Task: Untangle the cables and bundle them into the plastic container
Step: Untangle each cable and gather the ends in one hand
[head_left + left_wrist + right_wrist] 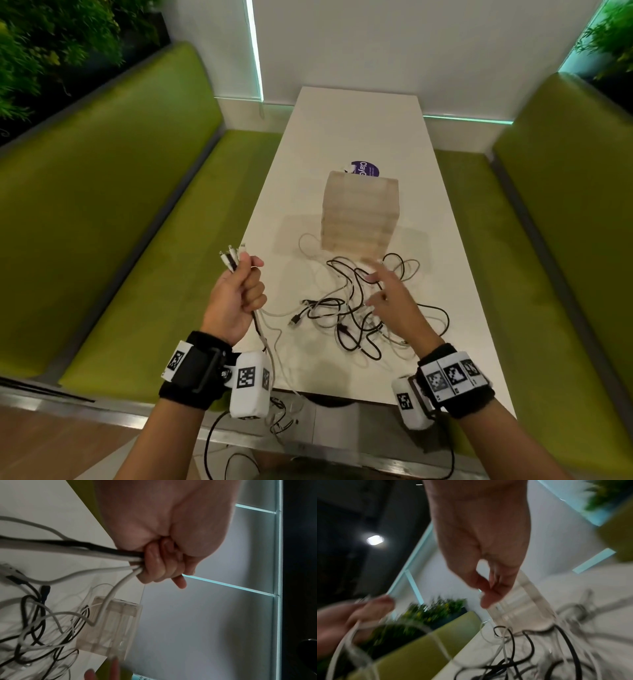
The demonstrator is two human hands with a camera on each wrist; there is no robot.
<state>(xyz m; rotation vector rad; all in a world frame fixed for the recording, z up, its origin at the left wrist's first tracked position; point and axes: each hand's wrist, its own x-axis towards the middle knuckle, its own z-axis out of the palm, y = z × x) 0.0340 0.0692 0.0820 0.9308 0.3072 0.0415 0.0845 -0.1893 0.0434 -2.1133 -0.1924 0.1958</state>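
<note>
Gripped in your left hand, several cables point plugs up, trailing down to the tangle on the worktop; your right hand hovers open above it, before the upright container

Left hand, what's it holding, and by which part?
The left hand grips a bunch of white and black cables just below their plug ends. The right hand holds nothing.

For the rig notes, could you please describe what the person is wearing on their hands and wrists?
The left hand and right hand are bare, with no gloves or sleeves. Each wrist carries a black fabric band fitted with white panels printed with black-and-white square marker tags. A white, rounded camera housing, also tagged, hangs from each band, and thin black leads trail down from them.
</note>
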